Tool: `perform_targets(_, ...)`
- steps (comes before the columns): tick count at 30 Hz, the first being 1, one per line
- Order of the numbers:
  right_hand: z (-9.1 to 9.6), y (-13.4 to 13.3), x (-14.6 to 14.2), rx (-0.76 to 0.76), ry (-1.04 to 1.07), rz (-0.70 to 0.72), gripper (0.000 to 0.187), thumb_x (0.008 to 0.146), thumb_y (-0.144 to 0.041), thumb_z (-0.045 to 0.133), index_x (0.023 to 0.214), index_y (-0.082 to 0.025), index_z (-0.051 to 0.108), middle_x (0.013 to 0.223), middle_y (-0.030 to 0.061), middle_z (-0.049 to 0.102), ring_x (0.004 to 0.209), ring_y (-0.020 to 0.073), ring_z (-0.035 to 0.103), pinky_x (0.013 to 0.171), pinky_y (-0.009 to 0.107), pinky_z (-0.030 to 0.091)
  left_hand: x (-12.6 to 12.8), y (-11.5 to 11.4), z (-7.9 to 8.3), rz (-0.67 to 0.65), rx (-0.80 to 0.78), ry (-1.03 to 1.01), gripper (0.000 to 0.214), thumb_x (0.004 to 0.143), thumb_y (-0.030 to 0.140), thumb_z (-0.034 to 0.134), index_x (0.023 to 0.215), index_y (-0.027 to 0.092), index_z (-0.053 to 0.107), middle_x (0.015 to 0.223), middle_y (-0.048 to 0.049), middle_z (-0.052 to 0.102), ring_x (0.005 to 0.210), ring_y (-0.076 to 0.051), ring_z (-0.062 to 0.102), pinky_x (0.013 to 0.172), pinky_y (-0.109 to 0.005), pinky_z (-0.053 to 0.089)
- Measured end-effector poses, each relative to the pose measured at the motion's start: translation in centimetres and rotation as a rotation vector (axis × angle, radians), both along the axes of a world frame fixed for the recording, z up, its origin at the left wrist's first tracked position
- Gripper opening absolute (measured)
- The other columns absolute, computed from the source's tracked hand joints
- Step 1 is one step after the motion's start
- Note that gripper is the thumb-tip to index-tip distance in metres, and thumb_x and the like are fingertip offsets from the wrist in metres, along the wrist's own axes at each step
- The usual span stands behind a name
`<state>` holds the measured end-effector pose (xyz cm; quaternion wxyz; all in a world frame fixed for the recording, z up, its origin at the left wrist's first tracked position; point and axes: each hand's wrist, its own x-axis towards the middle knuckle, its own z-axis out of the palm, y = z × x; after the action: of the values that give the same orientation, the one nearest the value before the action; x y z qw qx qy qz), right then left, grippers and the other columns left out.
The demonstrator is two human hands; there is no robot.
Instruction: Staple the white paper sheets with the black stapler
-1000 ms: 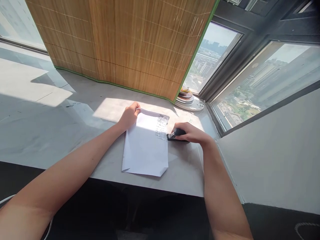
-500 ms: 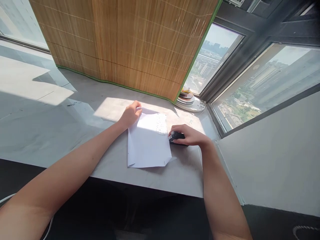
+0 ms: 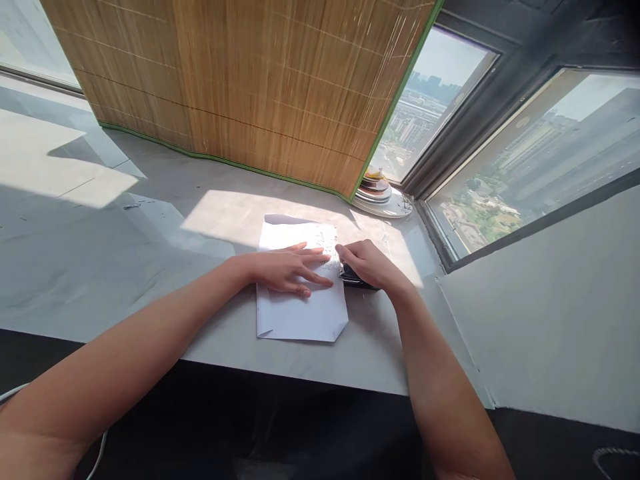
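A white sheet of paper [image 3: 300, 317] lies on the table, folded at its lower corners, with rows of staples [image 3: 328, 261] along its right side. My left hand [image 3: 287, 270] rests flat on it, fingers spread toward the right edge. At that edge a black stapler [image 3: 357, 281] sits low on the table, its front end against the paper. My right hand [image 3: 367, 259] is closed with curled fingers over the top of the stapler and covers much of it.
Behind the paper a bamboo mat [image 3: 240, 87] with green edging stands upright. A stack of plates [image 3: 383, 200] sits in the corner by the window [image 3: 480, 213]. The table [image 3: 220, 343] ends at a front edge close to me, and a white wall [image 3: 550, 313] borders the right.
My left hand has let go of the paper's upper left edge and now lies flat across its middle. My right hand has shifted from around the stapler's sides to a fist over its top.
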<state>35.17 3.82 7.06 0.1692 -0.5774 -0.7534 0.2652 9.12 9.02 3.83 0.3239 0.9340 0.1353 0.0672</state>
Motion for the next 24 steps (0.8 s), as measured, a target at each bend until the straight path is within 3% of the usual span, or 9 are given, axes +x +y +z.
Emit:
perform_targets(5,-0.1,-0.1,-0.5,0.057,0.019,-0.021,0.054,0.107,-0.049,0.045,0.060,-0.023,0.037,0.059,-0.0029,0.031,0.060,0.0135,0.028,0.059,0.032,0.022,0.5,-0.4,-0.3,0.083,-0.062,-0.096,0.050,0.077,0.058,0.090,0.124,0.046,0.080,0.161,0.0011,0.058,0.158,-0.038,0.042,0.129,-0.060,0.036)
perform_targets(10,-0.1,-0.2,-1.4,0.135,0.001,-0.034,0.050,0.105,-0.041,0.045,0.059,-0.023,0.032,0.058,-0.0027,0.030,0.060,0.0134,0.029,0.059,0.032,0.021,1.0,-0.7,-1.1,0.070,0.022,-0.124,0.050,0.078,0.061,0.087,0.125,0.044,0.080,0.165,0.0013,0.053,0.159,-0.038,0.040,0.128,-0.058,0.038)
perform_targets(17,-0.1,-0.3,-2.3,0.220,0.002,-0.079,0.050,0.105,-0.042,0.044,0.059,-0.023,0.033,0.059,-0.0023,0.030,0.062,0.0137,0.029,0.060,0.031,0.022,1.2,-0.2,-3.1,0.171,0.017,-0.159,0.061,0.072,0.063,0.089,0.129,0.044,0.078,0.160,0.0009,0.057,0.158,-0.039,0.040,0.127,-0.054,0.039)
perform_targets(24,-0.2,-0.3,-2.3,0.267,-0.024,-0.075,0.052,0.105,-0.042,0.046,0.059,-0.023,0.034,0.058,-0.0020,0.030,0.061,0.0141,0.029,0.061,0.032,0.023,1.1,-0.3,-3.2,0.137,0.101,-0.220,0.067,0.072,0.062,0.089,0.134,0.043,0.075,0.162,-0.0026,0.055,0.154,-0.043,0.044,0.126,-0.059,0.038)
